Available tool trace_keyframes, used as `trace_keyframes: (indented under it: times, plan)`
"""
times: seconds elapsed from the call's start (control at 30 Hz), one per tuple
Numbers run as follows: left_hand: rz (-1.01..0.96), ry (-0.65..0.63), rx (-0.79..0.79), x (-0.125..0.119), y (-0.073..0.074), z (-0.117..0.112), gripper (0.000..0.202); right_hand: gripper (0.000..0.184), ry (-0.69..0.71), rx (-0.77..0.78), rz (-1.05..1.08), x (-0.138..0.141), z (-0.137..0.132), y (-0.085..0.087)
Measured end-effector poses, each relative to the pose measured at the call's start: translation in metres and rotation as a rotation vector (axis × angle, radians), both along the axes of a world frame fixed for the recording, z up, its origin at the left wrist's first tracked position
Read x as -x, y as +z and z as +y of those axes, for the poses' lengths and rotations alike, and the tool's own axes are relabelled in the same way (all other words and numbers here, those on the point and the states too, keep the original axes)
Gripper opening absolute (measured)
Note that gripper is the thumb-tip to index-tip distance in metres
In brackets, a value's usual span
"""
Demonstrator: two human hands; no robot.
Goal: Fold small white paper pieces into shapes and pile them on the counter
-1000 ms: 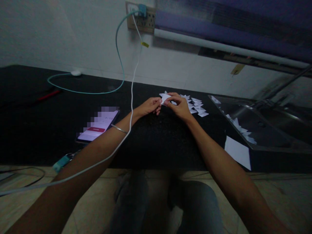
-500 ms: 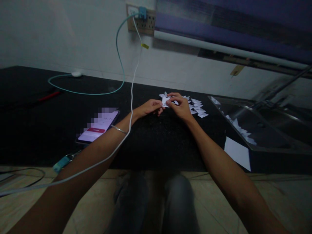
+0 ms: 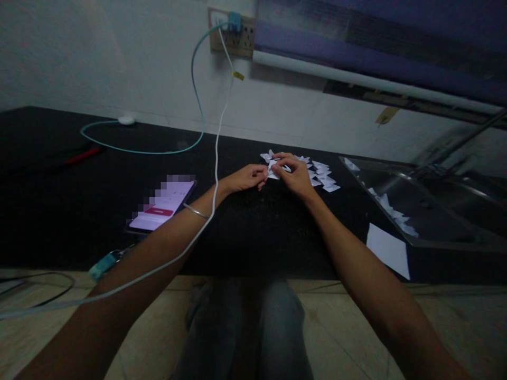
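Observation:
A small folded white paper piece (image 3: 273, 172) is between my hands, low over the black counter. My right hand (image 3: 295, 175) pinches it from the right with thumb and fingers. My left hand (image 3: 247, 178) is closed, its fingertips gripping the paper's left edge. More folded paper pieces (image 3: 327, 179) lie in overlapping rows just beyond and to the right of my right hand, which partly hides them. The exact folds of the held piece are too small to make out.
A lit phone (image 3: 162, 207) and a teal key fob (image 3: 103, 266) lie by my left forearm, with a white cable (image 3: 217, 158) across that arm. At right are a steel sink (image 3: 431, 211), folded papers (image 3: 390, 208) along its edge, and a flat white sheet (image 3: 388, 250).
The folded paper sits slightly lower and flatter between my hands, and my left fingers have curled a little more. The whole view has shifted slightly.

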State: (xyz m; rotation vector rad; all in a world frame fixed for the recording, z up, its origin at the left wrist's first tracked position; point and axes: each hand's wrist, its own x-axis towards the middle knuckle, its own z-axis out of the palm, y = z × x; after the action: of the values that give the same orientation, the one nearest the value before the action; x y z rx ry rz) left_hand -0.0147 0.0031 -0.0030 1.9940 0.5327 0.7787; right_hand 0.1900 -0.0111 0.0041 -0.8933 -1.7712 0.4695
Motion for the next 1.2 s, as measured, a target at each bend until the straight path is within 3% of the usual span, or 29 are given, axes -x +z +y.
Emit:
trace_keyframes:
  times: [0.3, 0.57, 0.9, 1.2]
  plan:
    - [0.014, -0.024, -0.07, 0.001, 0.0, -0.002, 0.038, 0.026, -0.04, -0.016, 0.021, 0.006, 0.005, -0.013]
    - [0.032, 0.005, -0.033, -0.002, -0.003, 0.002, 0.038, 0.03, -0.084, -0.056, 0.01, 0.008, 0.002, -0.011]
    - [0.018, 0.01, -0.098, 0.0, -0.003, 0.0, 0.042, 0.032, -0.09, -0.077, 0.009, 0.01, 0.002, -0.013]
    - [-0.004, 0.038, -0.051, -0.001, 0.0, -0.003, 0.037, 0.039, -0.088, 0.03, 0.135, 0.013, 0.007, -0.019]
